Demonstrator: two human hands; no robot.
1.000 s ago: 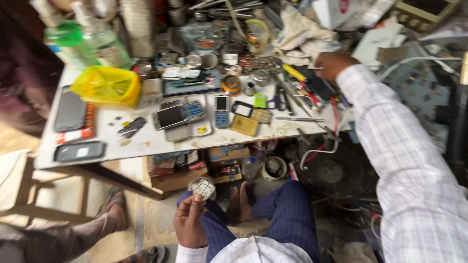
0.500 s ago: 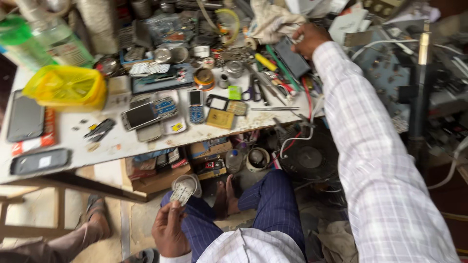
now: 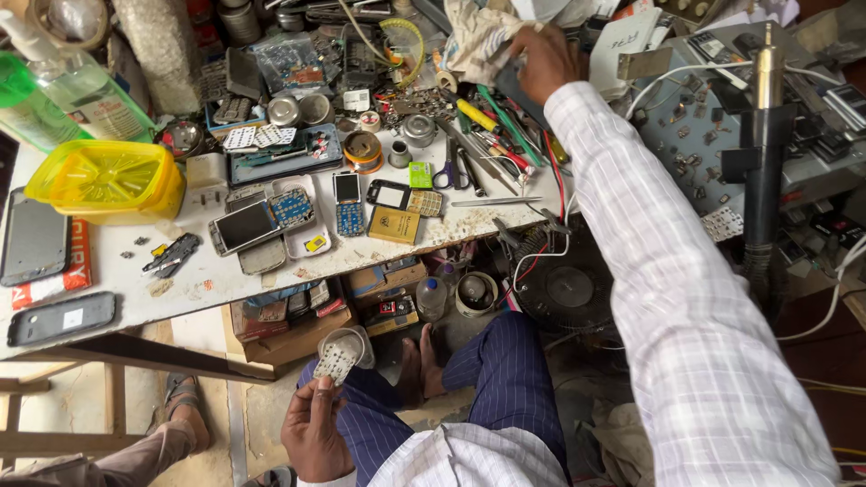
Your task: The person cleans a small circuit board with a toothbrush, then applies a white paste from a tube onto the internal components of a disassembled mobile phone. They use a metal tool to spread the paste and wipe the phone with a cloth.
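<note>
Both our hands grip: left [image 3: 316, 433] pinches a keypad [image 3: 336, 363] at bottom, right [image 3: 541, 61] clutches cloth [image 3: 478, 41] up top.

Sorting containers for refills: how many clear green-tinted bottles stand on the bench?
2, both at the table's far left corner: one green bottle at the edge, one pump bottle beside it. Clutter may hide others.
</note>
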